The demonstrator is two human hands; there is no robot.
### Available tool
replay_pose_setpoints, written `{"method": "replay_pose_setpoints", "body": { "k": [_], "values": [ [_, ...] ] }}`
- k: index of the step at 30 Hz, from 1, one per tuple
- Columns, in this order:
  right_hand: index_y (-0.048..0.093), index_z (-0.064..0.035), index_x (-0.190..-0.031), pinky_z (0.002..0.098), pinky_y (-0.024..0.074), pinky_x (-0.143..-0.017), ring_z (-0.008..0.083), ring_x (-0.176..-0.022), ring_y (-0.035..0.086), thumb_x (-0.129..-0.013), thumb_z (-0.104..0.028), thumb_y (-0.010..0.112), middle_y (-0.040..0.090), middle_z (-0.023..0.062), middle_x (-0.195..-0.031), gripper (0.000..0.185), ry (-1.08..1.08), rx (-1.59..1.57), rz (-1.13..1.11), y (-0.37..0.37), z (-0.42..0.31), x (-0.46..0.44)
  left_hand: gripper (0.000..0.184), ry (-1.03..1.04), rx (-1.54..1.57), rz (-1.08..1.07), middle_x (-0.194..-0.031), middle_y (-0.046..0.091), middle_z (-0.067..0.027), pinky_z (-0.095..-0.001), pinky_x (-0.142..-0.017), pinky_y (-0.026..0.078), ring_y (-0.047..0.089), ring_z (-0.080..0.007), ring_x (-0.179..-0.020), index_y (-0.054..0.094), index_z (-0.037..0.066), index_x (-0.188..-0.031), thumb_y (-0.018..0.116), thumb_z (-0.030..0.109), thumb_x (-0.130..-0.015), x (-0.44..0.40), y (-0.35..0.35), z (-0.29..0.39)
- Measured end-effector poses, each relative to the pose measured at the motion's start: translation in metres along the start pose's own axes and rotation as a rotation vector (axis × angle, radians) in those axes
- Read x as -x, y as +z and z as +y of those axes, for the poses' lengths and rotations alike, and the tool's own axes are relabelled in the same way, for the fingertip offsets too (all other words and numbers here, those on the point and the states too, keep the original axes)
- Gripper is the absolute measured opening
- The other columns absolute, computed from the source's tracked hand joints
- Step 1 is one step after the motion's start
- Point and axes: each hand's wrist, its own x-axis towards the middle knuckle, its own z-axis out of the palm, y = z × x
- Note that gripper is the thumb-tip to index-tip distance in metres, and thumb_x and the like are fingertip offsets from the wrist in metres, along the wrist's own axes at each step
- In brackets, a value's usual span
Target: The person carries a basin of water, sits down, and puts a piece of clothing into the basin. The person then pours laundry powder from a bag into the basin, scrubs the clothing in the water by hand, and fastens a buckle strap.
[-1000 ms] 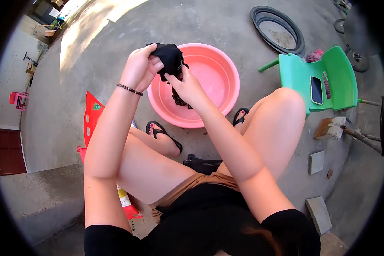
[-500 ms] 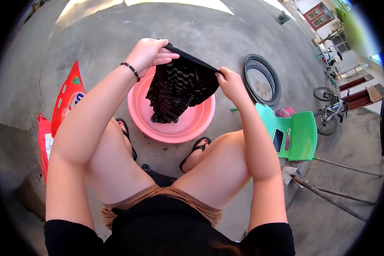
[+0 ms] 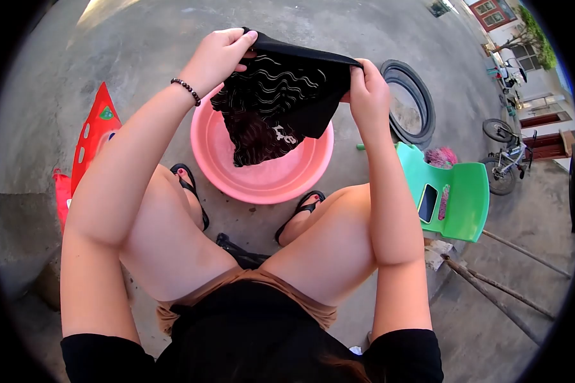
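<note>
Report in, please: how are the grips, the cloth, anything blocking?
Left grip and right grip closed on black cloth, at its upper edge. Cloth hangs spread over pink basin; contact unclear. Nothing visibly in the way.

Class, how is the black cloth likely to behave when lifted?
The black cloth is probably floppy: its lower part droops unevenly over the pink basin. It seems light, as the left hand and right hand hold it by its edge.
</note>
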Motion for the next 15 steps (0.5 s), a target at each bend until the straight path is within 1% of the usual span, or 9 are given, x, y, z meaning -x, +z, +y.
{"method": "replay_pose_setpoints", "body": {
  "k": [1, 2, 3, 5, 6, 7, 11, 12, 15],
  "values": [
    [0.057, 0.0018, -0.097, 0.0263, 0.051, -0.055, 0.0142, -0.057, 0.06, -0.092, -0.011, 0.042, 0.059, 0.007, -0.069, 0.02, 0.149, -0.122, -0.1, 0.004, 0.01, -0.002, 0.038, -0.055, -0.068, -0.061, -0.087, 0.063, -0.0073, -0.0262, -0.066, 0.051, 0.06, -0.013, -0.076, 0.06, -0.003, -0.096, 0.048, 0.033, -0.092, -0.004, 0.003, -0.018],
    [0.055, 0.0041, -0.098, 0.0302, 0.056, -0.058, 0.0199, -0.063, 0.065, -0.092, -0.011, 0.04, 0.061, 0.0096, -0.078, 0.023, 0.194, -0.178, -0.177, 0.009, 0.013, 0.0, 0.041, -0.179, -0.126, -0.162, -0.098, 0.061, -0.0084, -0.0283, -0.075, 0.05, 0.058, -0.0156, -0.091, 0.058, -0.001, -0.105, 0.044, 0.036, -0.093, -0.004, 0.008, -0.025],
    [0.054, 0.0059, -0.099, 0.0305, 0.0558, -0.058, 0.0204, -0.064, 0.065, -0.092, -0.011, 0.04, 0.062, 0.013, -0.08, 0.023, 0.278, -0.26, -0.207, 0.011, 0.016, 0.005, 0.044, -0.304, -0.182, -0.263, -0.11, 0.06, -0.0096, -0.0305, -0.083, 0.048, 0.056, -0.0181, -0.106, 0.056, 0.002, -0.114, 0.041, 0.038, -0.094, -0.003, 0.011, -0.032],
    [0.053, 0.008, -0.098, 0.0319, 0.0564, -0.06, 0.0225, -0.067, 0.065, -0.091, -0.01, 0.039, 0.063, 0.0161, -0.084, 0.024, 0.368, -0.377, -0.212, 0.017, 0.016, 0.01, 0.049, -0.458, -0.242, -0.444, -0.115, 0.057, -0.0122, -0.033, -0.088, 0.045, 0.053, -0.0198, -0.111, 0.053, 0.002, -0.12, 0.038, 0.041, -0.093, 0.005, 0.021, -0.04],
    [0.053, 0.0081, -0.098, 0.0329, 0.0566, -0.062, 0.0239, -0.068, 0.065, -0.091, -0.009, 0.039, 0.063, 0.017, -0.085, 0.023, 0.402, -0.439, -0.213, 0.019, 0.014, 0.013, 0.051, -0.496, -0.36, -0.598, -0.118, 0.056, -0.0133, -0.0315, -0.09, 0.044, 0.051, -0.0199, -0.113, 0.05, 0.003, -0.123, 0.039, 0.04, -0.091, 0.008, 0.025, -0.042],
    [0.052, 0.0082, -0.097, 0.034, 0.0568, -0.064, 0.0252, -0.07, 0.066, -0.091, -0.009, 0.039, 0.063, 0.0179, -0.085, 0.023, 0.433, -0.499, -0.219, 0.019, 0.009, 0.014, 0.052, -0.435, -0.39, -0.749, -0.119, 0.055, -0.0136, -0.0315, -0.09, 0.044, 0.051, -0.0197, -0.113, 0.047, 0.002, -0.125, 0.043, 0.038, -0.088, 0.011, 0.028, -0.043],
    [0.052, 0.0078, -0.094, 0.0389, 0.0561, -0.073, 0.0308, -0.078, 0.065, -0.09, -0.007, 0.04, 0.062, 0.0212, -0.09, 0.02, 0.48, -0.762, -0.21, 0.017, -0.009, 0.021, 0.047, -0.172, -0.331, -0.652, -0.113, 0.058, -0.0147, -0.0336, -0.086, 0.045, 0.057, -0.024, -0.102, 0.052, 0.0, -0.113, 0.054, 0.033, -0.08, 0.046, 0.05, -0.028],
    [0.05, 0.008, -0.096, 0.0392, 0.056, -0.074, 0.0314, -0.08, 0.065, -0.09, -0.006, 0.04, 0.061, 0.0217, -0.091, 0.019, 0.462, -0.861, -0.217, 0.016, -0.012, 0.023, 0.042, -0.138, -0.313, -0.633, -0.108, 0.06, -0.0164, -0.0348, -0.084, 0.046, 0.059, -0.0252, -0.098, 0.053, 0.001, -0.114, 0.055, 0.027, -0.081, 0.047, 0.054, -0.028],
    [0.047, 0.0086, -0.098, 0.0406, 0.0553, -0.079, 0.0331, -0.086, 0.064, -0.09, -0.005, 0.041, 0.06, 0.023, -0.095, 0.017, 0.419, -1.079, -0.221, 0.014, -0.017, 0.029, 0.037, -0.127, -0.34, -0.508, -0.099, 0.063, -0.019, -0.0357, -0.082, 0.046, 0.061, -0.0262, -0.093, 0.054, 0.0, -0.111, 0.051, 0.024, -0.083, 0.041, 0.056, -0.021]
  ]
}}
